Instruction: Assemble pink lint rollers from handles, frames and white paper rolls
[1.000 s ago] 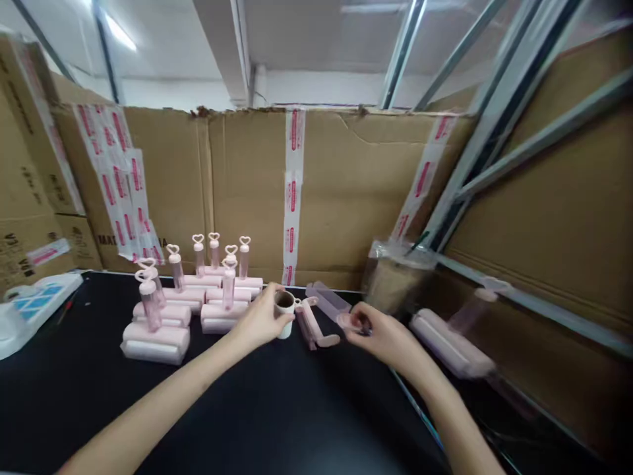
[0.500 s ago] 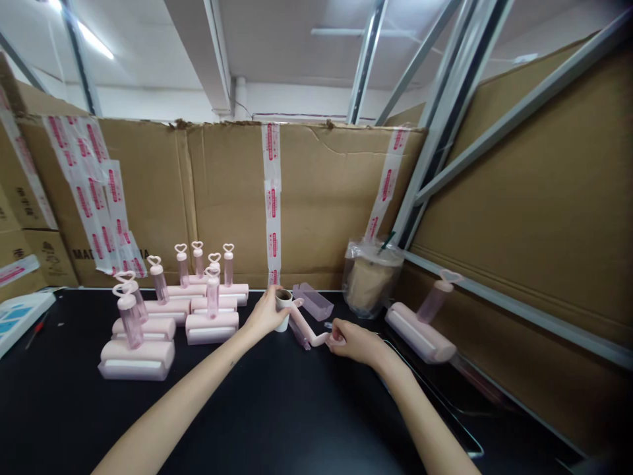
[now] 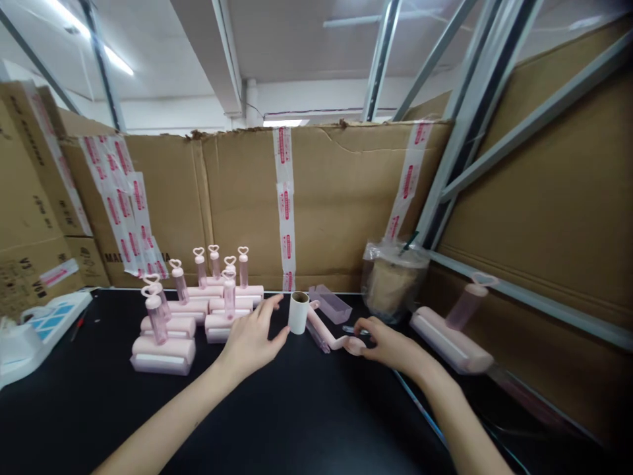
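Observation:
A white paper roll (image 3: 297, 315) with a brown core stands upright on the black table. My left hand (image 3: 251, 335) is just left of it, fingers spread and holding nothing. A bent pink lint roller frame (image 3: 324, 330) lies right of the roll, with a rounded pink end. At that end is my right hand (image 3: 383, 342), its thumb at the edge and its fingers curled but apart. A small clear piece (image 3: 349, 328) shows by the right fingertips. Behind the frame lies a translucent purple cover (image 3: 330, 304); another purple part (image 3: 317, 331) sits alongside the frame.
Several assembled pink lint rollers (image 3: 163, 349) with heart-topped handles stand at the left. One more lint roller (image 3: 450, 340) is at the right. A bagged drink cup (image 3: 390, 284) stands by the cardboard wall (image 3: 336, 198). A white power strip (image 3: 54, 326) lies far left.
My left hand has let go of the paper roll and moved left, opening. My right hand's fingers have loosened at the frame's pink end. The whole view has shifted a little.

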`<action>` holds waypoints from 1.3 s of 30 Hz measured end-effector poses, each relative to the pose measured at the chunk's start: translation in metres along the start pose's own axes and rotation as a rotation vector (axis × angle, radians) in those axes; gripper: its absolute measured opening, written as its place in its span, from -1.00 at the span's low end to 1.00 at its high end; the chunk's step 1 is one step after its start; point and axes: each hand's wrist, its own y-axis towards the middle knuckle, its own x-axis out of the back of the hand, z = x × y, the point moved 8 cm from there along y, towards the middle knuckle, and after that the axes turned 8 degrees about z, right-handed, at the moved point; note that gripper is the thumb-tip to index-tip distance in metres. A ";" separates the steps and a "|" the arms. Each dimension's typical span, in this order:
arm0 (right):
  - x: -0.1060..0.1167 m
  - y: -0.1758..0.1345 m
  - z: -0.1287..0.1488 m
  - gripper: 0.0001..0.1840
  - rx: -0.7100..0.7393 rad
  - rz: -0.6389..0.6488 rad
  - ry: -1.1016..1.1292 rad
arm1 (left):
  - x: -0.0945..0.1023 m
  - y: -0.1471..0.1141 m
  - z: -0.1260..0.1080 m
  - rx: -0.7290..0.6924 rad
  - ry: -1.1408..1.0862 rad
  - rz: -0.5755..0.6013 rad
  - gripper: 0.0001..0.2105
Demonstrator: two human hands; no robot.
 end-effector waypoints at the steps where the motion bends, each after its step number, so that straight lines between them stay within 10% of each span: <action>1: 0.006 -0.001 0.001 -0.83 0.020 -0.023 0.009 | 0.013 -0.012 0.003 -0.040 0.041 -0.060 -0.64; 7: 0.046 -0.016 0.049 -0.70 0.290 -0.392 -0.104 | 0.078 -0.062 0.059 -0.086 0.343 -0.544 -0.81; 16: 0.045 -0.035 0.083 -0.80 0.505 -0.379 -0.005 | 0.026 -0.046 0.083 -0.078 0.514 -0.132 -0.71; 25: 0.008 -0.037 0.124 -0.81 0.465 -0.015 0.468 | 0.003 -0.053 0.068 -0.100 0.484 0.000 -0.77; 35: -0.070 -0.040 0.129 -0.44 0.082 0.545 1.206 | -0.007 -0.094 0.000 -0.722 0.291 -0.113 -0.75; 39: -0.082 -0.053 0.144 -0.39 0.047 0.757 1.361 | -0.015 -0.093 -0.007 -0.700 0.115 0.014 -0.69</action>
